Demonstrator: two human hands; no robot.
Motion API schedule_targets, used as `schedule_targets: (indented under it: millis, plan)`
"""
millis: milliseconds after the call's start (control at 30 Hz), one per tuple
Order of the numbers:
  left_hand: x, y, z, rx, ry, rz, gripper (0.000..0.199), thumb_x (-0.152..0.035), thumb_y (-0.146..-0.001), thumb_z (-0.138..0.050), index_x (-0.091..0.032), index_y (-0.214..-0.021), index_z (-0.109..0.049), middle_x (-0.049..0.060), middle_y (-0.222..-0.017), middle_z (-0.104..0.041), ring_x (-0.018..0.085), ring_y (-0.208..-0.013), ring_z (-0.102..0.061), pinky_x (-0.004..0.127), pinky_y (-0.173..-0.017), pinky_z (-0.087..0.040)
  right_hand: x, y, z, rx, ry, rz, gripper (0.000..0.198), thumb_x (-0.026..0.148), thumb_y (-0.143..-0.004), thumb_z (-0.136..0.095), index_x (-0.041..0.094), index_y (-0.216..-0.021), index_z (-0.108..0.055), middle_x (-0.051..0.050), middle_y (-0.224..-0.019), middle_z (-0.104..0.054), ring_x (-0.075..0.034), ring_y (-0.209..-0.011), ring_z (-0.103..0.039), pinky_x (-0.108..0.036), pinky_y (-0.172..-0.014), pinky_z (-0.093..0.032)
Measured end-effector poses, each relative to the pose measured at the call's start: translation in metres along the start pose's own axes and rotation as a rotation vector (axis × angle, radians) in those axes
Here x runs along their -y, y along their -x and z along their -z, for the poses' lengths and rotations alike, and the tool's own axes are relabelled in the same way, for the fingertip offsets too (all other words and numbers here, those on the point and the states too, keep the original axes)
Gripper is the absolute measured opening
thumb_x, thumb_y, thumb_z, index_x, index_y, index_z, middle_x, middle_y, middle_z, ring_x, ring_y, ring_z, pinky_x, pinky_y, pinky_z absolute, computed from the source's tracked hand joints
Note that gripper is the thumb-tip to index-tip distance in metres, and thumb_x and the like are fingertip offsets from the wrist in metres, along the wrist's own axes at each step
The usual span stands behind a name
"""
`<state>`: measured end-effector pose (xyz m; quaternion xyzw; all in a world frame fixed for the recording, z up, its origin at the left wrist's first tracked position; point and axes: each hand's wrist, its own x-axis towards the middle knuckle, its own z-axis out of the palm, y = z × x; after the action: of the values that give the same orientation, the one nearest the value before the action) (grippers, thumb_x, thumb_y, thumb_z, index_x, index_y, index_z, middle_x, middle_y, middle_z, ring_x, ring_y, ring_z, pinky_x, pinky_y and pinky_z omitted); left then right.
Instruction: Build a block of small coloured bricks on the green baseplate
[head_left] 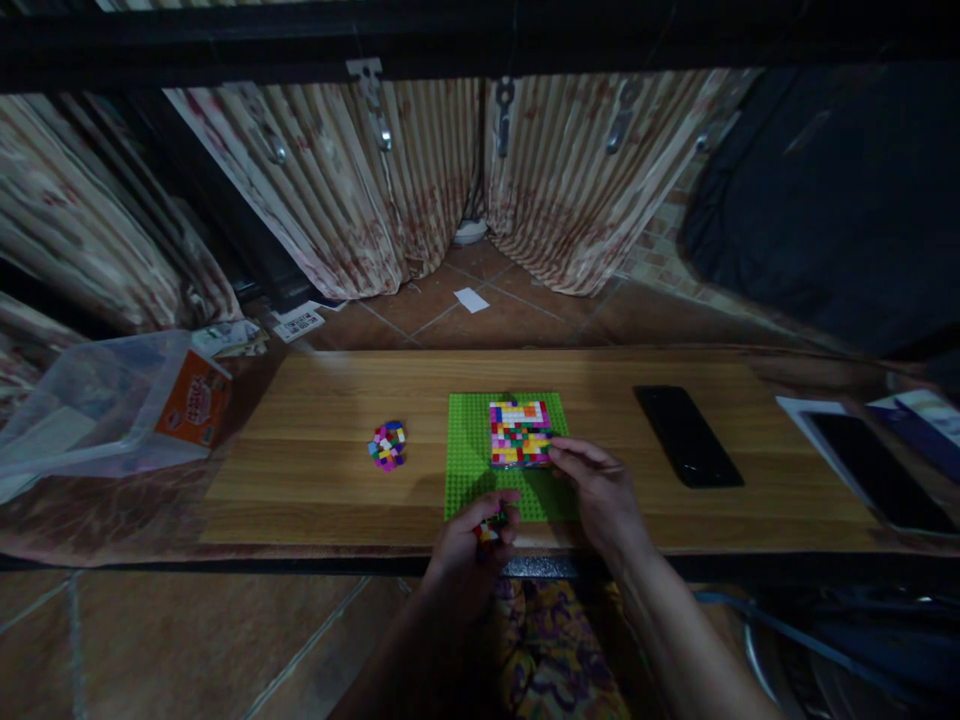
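Wood-grain tabletop (315,400) bears green baseplate (465,460) with multicoloured brick panel (517,436), right hand (606,492) pinched at the panel's right edge (brick held: cannot tell), left hand (465,545) curled round loose bricks (490,528); step seemingly placement, calling next for careful alignment.

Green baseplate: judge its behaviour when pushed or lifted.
The green baseplate lies flat, so it would probably slide rather than tip. It looks thin and may flex. The brick block toward its far edge might weigh that side down.
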<state>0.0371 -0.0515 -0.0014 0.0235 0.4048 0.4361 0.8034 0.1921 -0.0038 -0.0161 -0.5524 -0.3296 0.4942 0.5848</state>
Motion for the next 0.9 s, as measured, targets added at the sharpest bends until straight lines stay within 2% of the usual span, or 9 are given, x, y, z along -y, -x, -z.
schedule_targets:
  millis: [200, 467, 900]
  plan:
    - [0.000, -0.001, 0.000, -0.033, -0.019, 0.012, 0.018, -0.016, -0.077, -0.055, -0.008, -0.091, -0.063, 0.003, -0.068, -0.054, 0.005, -0.049, -0.044, 0.014, -0.039, -0.028, 0.001, 0.001, -0.006, -0.042, -0.084, -0.025, 0.018, 0.028, -0.059, -0.077, 0.019, -0.074, -0.072, -0.001, -0.072, -0.070, -0.014, -0.063, -0.061, -0.029, -0.063, -0.050]
    - [-0.001, -0.001, -0.001, -0.026, -0.028, 0.007, 0.018, -0.015, -0.077, -0.055, -0.008, -0.091, -0.063, 0.003, -0.069, -0.054, 0.005, -0.050, -0.044, 0.014, -0.040, -0.029, 0.000, 0.005, -0.010, -0.080, 0.000, 0.098, 0.015, 0.029, -0.064, -0.073, 0.019, -0.075, -0.071, 0.001, -0.070, -0.069, -0.012, -0.061, -0.060, -0.027, -0.062, -0.049]
    - [-0.002, -0.001, -0.002, -0.032, -0.015, 0.016, 0.017, -0.014, -0.077, -0.054, -0.008, -0.089, -0.063, 0.003, -0.068, -0.053, 0.005, -0.050, -0.044, 0.014, -0.039, -0.030, -0.006, 0.006, -0.012, -0.111, 0.043, 0.141, 0.016, 0.032, -0.069, -0.068, 0.018, -0.078, -0.069, 0.000, -0.067, -0.066, -0.013, -0.059, -0.059, -0.027, -0.058, -0.047]
